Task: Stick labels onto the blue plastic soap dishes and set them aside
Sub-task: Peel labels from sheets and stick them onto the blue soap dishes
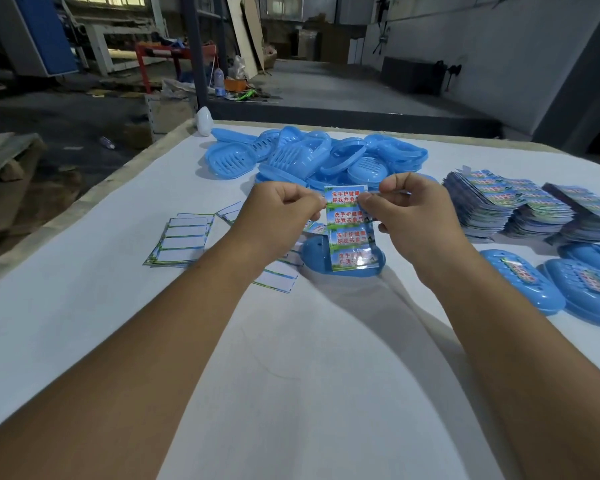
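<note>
A broad bare stretch of white table fills the lower frame between two forearms. At centre, the left hand and right hand each pinch a side of a label sheet, four stickers printed in red Chinese characters, held above one blue soap dish. Labelled dishes sit at the right edge. Emptied backing sheets lie centre left, label stacks right, unlabelled dishes heaped near the table's far edge.
</note>
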`<action>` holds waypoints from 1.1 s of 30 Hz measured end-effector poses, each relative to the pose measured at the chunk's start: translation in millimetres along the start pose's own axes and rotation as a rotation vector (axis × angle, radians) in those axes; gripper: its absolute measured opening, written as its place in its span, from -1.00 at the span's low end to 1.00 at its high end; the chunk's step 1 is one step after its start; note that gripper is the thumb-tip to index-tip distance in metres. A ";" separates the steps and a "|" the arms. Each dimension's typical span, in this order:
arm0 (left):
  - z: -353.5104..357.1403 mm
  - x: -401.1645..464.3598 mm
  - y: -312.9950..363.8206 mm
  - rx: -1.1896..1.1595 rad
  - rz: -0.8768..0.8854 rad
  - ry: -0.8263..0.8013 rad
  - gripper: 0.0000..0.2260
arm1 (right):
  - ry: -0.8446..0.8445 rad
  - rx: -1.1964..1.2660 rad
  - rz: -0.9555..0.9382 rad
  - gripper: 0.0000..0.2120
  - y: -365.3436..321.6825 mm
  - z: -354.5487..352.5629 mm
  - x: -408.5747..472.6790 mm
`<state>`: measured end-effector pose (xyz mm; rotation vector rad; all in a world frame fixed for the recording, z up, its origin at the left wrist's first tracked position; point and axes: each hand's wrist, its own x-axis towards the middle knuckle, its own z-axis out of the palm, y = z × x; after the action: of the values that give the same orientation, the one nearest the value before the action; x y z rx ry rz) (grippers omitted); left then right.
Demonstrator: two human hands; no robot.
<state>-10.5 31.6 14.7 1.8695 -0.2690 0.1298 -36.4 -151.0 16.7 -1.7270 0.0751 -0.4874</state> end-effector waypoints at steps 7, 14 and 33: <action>0.8 -3.3 1.8 -0.028 0.012 -0.042 -0.83 | -0.020 -0.064 -0.003 -0.82 3.1 1.9 0.3; 0.9 -7.3 -0.8 -0.034 0.045 -0.092 -0.91 | -0.103 -0.345 -0.168 -0.82 2.9 2.6 -6.1; 7.4 -10.4 2.1 0.243 0.267 -0.059 -0.89 | -0.075 -0.650 -0.315 -0.70 -6.0 6.4 -19.8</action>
<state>-21.4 25.2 11.9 2.0727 -0.5644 0.3012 -53.4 -137.5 16.1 -2.4120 -0.1073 -0.6774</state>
